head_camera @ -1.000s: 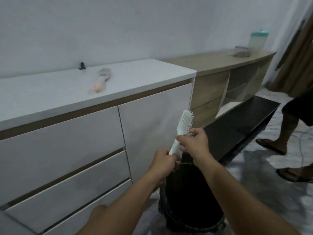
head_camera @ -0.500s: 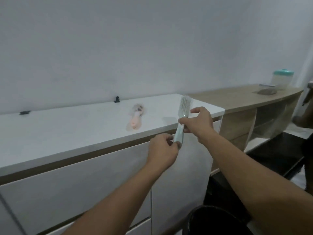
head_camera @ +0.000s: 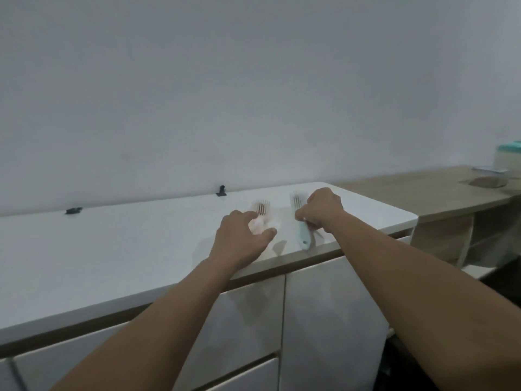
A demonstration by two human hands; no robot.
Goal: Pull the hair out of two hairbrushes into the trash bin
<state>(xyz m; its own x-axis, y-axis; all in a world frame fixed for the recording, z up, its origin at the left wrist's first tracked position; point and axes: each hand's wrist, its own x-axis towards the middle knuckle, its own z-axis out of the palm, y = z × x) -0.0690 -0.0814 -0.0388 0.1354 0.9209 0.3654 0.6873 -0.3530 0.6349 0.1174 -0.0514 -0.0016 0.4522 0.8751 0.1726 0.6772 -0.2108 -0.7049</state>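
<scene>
A mint-green hairbrush (head_camera: 304, 236) lies on the white counter top (head_camera: 112, 249), bristles up, its handle toward the front edge. My right hand (head_camera: 321, 208) is closed around its neck just below the head. To its left a pink hairbrush (head_camera: 261, 208) lies on the same counter. My left hand (head_camera: 243, 239) hovers over the pink handle with fingers spread, partly hiding it; no firm grip shows. The trash bin is out of view.
Two small black clips (head_camera: 221, 191) (head_camera: 74, 210) sit at the wall edge of the counter. White drawers and doors (head_camera: 324, 320) are below. A wooden shelf unit (head_camera: 423, 190) continues to the right, carrying a teal-lidded container (head_camera: 509, 155).
The view lifted from the bin to the counter. My right hand brought the mint-green brush down onto the counter; my left hand let go of its handle and moved over the pink brush.
</scene>
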